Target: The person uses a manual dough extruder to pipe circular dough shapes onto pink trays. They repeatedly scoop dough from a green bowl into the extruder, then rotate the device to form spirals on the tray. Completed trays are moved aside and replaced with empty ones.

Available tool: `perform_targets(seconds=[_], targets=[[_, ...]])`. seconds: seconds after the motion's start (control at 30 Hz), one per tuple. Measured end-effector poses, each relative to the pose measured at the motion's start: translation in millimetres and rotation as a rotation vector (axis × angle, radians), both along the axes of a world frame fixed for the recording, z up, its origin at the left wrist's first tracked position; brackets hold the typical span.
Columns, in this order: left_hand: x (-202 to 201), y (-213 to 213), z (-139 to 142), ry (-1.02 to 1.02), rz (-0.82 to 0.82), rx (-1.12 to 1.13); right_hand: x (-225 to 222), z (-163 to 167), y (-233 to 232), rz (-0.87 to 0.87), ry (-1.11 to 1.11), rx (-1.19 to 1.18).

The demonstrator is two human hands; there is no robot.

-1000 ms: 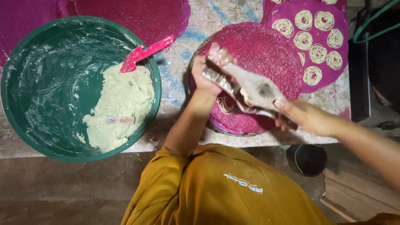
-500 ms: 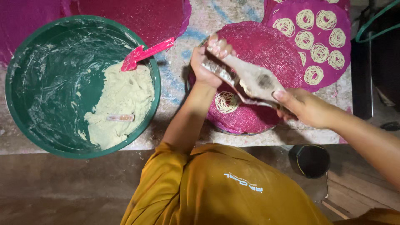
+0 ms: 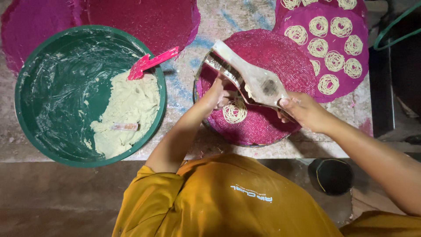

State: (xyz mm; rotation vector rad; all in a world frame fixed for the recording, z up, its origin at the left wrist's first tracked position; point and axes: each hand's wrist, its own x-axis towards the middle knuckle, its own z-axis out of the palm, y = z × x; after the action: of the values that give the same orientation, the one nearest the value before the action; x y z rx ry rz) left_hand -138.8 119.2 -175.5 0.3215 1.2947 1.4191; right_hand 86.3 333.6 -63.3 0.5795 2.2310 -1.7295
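My right hand (image 3: 307, 112) grips the near handle of a pale wooden noodle press (image 3: 254, 79). The press is held tilted above a round pink woven mat (image 3: 272, 52), with its far end pointing up and left. My left hand (image 3: 217, 94) reaches in from below, fingers curled against the press's underside near its metal part; the fingertips are partly hidden. One coil of thin pale noodle strands (image 3: 234, 112) lies on the mat just under both hands.
A large green bowl (image 3: 30, 66) at the left holds pale dough (image 3: 127, 105) and a pink spatula (image 3: 151, 61). Another pink mat (image 3: 355, 39) with several noodle coils lies at the upper right. More dark pink mats (image 3: 140, 17) lie at the top. A dark round container (image 3: 331, 175) sits below the table edge.
My left hand left the press's far end and dropped to its underside. The press swung up and left, and the noodle coil on the mat is now uncovered.
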Motion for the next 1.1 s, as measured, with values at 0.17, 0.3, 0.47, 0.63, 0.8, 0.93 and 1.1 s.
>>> perform_targets(seconds=[0.17,0.3,0.47,0.63,0.8,0.93,1.1], targets=[[31.0,-46.6,-0.6,0.812,-0.064,-0.171,9.4,-18.7,15.8,0.023,0.096,0.019],[33.3,-68.9,11.2,1.013,-0.047,-0.042,10.3,-17.6,29.5,0.049,0.145,-0.036],[-13.2,-35.0,35.7,0.02,0.283,0.65,-14.8,-9.0,16.6,0.145,-0.153,-0.26],[-44.3,9.0,64.8,-0.603,0.309,1.125,-53.1,16.9,-5.0,-0.022,-0.517,-0.279],[-88.4,25.0,66.2,-0.554,0.421,1.222,-97.8,25.3,-20.4,0.151,-0.288,0.278],[-107.6,14.1,58.2,-0.624,0.463,1.197,-113.4,15.6,-38.3,0.152,-0.171,0.212],[-87.2,22.6,57.0,-0.689,0.695,0.963,-114.6,34.8,-20.5,0.217,-0.357,0.337]])
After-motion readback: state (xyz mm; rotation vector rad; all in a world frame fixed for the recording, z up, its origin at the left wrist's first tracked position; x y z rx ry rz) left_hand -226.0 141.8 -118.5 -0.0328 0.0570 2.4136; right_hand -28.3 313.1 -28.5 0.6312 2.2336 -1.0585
